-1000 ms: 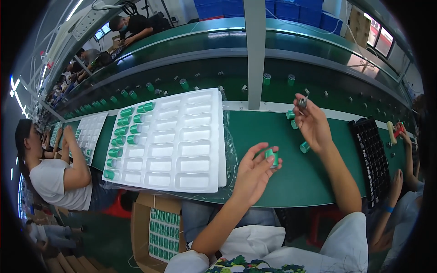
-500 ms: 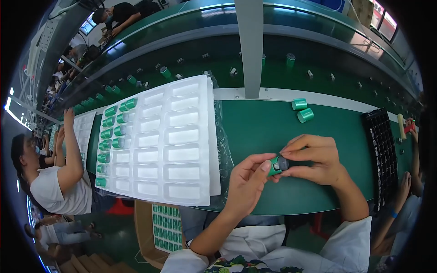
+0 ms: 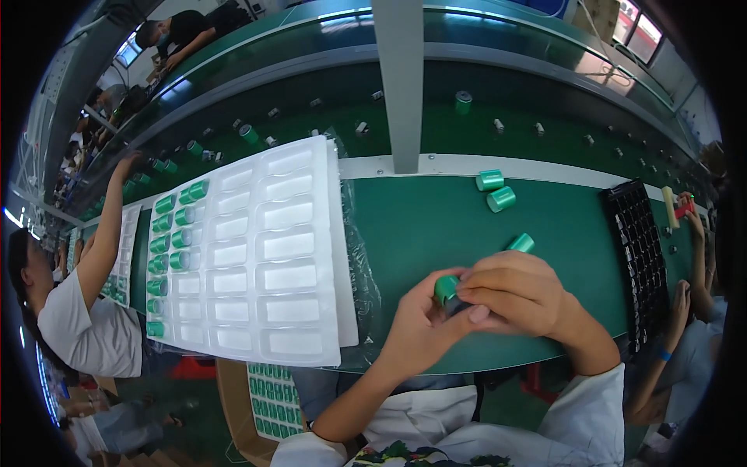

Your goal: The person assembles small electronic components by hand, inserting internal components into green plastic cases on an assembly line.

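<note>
My left hand grips a small green cylinder with a dark part, held above the green table. My right hand closes over the same cylinder from the right, its fingers bent and pressed against it, hiding most of it. Just beyond my right knuckles another green cylinder shows, its lower part behind the hand. Farther back, a pair of green cylinders lies on the table. On my left is a white moulded tray, its two left columns partly filled with green cylinders.
A black compartmented tray stands at the right. Beyond a metal post, a conveyor carries cylinders and small parts. A cardboard box with filled trays is below. Co-workers sit left and right.
The view has shifted, moving the scene leftward. My right hand has closed further over the held cylinder, which has turned. A green cylinder now shows beyond my right hand. The left co-worker's arm reaches toward the conveyor.
</note>
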A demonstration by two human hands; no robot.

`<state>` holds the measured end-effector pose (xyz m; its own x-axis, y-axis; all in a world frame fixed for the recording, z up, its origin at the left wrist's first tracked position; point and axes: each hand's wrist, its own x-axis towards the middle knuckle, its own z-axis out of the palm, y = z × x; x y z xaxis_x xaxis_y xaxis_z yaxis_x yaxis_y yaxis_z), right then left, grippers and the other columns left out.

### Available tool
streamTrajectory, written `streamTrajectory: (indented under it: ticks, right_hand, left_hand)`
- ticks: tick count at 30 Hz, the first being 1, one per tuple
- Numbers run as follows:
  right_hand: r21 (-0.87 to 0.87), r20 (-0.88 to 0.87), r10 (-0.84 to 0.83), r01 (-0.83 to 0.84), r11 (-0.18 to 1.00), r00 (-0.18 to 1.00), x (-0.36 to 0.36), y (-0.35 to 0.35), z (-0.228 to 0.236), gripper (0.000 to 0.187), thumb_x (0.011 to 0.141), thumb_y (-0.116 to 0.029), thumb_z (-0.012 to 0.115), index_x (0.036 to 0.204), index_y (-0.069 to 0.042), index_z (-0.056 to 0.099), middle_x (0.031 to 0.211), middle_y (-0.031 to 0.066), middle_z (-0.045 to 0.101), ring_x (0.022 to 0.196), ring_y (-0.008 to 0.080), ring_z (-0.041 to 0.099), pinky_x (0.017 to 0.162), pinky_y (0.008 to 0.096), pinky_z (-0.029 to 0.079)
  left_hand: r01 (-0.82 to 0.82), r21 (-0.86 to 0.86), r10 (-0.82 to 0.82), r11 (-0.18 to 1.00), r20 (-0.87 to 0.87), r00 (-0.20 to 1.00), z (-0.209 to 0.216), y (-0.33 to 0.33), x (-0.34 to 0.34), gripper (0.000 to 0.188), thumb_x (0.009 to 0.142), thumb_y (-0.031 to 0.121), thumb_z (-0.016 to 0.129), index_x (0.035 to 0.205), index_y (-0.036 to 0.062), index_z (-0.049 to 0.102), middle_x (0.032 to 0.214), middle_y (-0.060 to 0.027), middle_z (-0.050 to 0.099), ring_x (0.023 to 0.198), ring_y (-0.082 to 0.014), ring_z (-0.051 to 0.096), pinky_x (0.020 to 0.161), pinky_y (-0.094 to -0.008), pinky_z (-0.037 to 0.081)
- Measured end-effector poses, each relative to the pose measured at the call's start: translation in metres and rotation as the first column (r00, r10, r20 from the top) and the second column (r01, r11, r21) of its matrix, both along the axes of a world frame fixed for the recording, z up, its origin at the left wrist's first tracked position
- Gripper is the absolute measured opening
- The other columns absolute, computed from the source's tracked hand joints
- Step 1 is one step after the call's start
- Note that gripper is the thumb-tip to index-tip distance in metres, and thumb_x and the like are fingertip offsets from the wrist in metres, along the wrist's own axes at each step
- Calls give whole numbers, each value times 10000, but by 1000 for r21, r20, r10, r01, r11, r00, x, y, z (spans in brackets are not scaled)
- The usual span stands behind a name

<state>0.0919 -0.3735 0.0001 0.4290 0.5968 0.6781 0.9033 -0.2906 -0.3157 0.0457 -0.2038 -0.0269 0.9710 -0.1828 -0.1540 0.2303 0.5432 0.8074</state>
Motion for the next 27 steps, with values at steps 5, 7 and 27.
streamTrajectory:
  ticks: [5,7,27]
  right_hand:
    - [-27,-77,-42,40,999,996,1,1,11,382,675,-179,859,966,-18,670,937,85,685,808,247,677,662,338,525]
    - [-41,-19,-56,55,998,998,10,-3,1,392,682,-169,846,995,-21,664,940,86,690,808,243,672,666,333,510]
    - [-165,-8,-848,836,524,530,184,-45,-39,505,799,-436,732,1112,-52,637,970,132,664,944,314,651,784,421,517]
  left_hand:
    - [262,163,-281,951,109,953,-4,15,12,280,940,193,677,1109,-19,609,858,24,615,725,-15,537,600,-182,421]
    - [259,237,-292,936,115,949,1,12,20,298,947,220,669,1102,-27,608,844,16,621,723,-29,559,622,-185,447]
    - [-575,773,-534,268,616,579,-47,-81,22,305,810,238,728,983,15,615,1187,-156,556,1086,-323,522,831,-387,462]
